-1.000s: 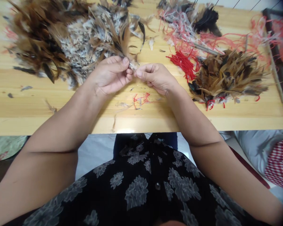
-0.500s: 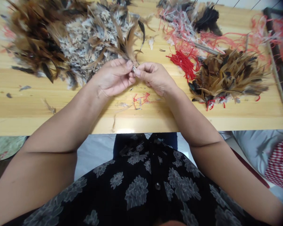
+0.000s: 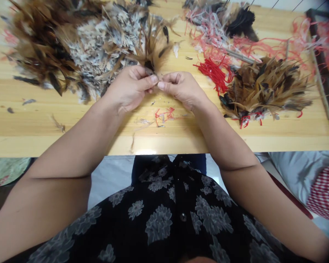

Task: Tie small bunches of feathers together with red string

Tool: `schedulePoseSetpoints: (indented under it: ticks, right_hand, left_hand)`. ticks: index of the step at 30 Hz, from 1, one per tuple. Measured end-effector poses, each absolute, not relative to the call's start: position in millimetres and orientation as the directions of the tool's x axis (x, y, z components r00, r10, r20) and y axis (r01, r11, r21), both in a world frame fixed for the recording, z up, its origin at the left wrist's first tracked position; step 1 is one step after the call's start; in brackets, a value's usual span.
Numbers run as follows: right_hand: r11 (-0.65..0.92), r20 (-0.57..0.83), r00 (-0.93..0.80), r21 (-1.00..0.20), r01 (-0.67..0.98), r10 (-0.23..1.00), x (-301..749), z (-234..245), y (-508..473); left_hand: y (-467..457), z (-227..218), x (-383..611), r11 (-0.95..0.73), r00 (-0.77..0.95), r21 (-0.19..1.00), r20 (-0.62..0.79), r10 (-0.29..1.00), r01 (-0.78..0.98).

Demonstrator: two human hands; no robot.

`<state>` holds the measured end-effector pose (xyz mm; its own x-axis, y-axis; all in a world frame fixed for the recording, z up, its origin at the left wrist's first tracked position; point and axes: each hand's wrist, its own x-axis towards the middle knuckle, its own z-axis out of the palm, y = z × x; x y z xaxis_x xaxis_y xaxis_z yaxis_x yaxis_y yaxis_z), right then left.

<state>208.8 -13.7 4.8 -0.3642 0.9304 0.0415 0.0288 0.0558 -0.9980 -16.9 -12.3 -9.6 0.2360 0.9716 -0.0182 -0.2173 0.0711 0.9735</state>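
Note:
Between my hands a tuft of brown and black feathers (image 3: pixel 152 45) points away from me, its quill ends at my fingertips. My left hand (image 3: pixel 135 86) is closed, thumb pressed on the quills. Close beside it, my right hand (image 3: pixel 178 87) pinches at the same quill ends with thumb and forefinger; what exactly lies in that pinch is too small to make out. Behind my left hand spreads a big heap of brown feathers with pale quill ends (image 3: pixel 104 44). Right of my right hand lie a bundle of red strings (image 3: pixel 212 73) and a pile of brown feather bunches (image 3: pixel 265 87).
Scraps of red thread (image 3: pixel 166 115) and loose feather bits lie on the wooden table (image 3: pixel 71 142) before me. Pink and white strings (image 3: pixel 208 25) and a black feather bunch (image 3: pixel 242 22) are at the back right. A dark frame (image 3: pixel 325 84) stands at the right edge.
The feather tuft has turned and now fans out more fully above my fingers. My left hand has closed more around the quills; my right hand stays nearly in place.

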Motion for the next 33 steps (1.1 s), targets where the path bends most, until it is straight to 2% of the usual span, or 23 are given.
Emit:
schedulePoseSetpoints:
  ticks: [6, 10, 13, 16, 22, 33]
  right_hand:
    - [0.07, 0.037, -0.375, -0.995, 0.075, 0.926, 209.1, -17.4, -4.4]
    - [0.032, 0.008, -0.338, -0.997, 0.066, 0.941, 203.0, -11.1, -8.7]
    - [0.001, -0.003, -0.315, -1.0, 0.014, 0.949, 199.6, 1.6, -17.8]
    - [-0.031, -0.033, -0.264, -0.999, 0.014, 0.964, 196.9, 12.3, -25.5]
    - [-0.063, -0.077, -0.188, -0.995, 0.077, 0.979, 194.4, 15.0, -25.0]
    - [-0.007, -0.035, -0.196, -0.99, 0.137, 0.98, 195.9, 2.9, -19.1]
  left_hand:
    - [-12.3, -15.3, -16.9, 0.018, 0.257, 0.988, 0.022, 0.966, -0.153]
    - [-14.4, -12.3, -11.3, -0.011, 0.28, 0.981, 0.066, 0.958, -0.195]
    - [-20.2, -6.5, -2.6, -0.043, 0.234, 0.967, 0.104, 0.967, -0.253]
    - [-27.3, 0.6, 3.2, -0.01, 0.189, 0.959, 0.066, 0.98, -0.282]
    - [-32.1, 10.0, 0.8, 0.194, 0.27, 0.919, -0.101, 0.958, -0.344]
    - [-25.3, 4.4, 1.6, 0.073, 0.157, 0.974, -0.04, 0.987, -0.213]
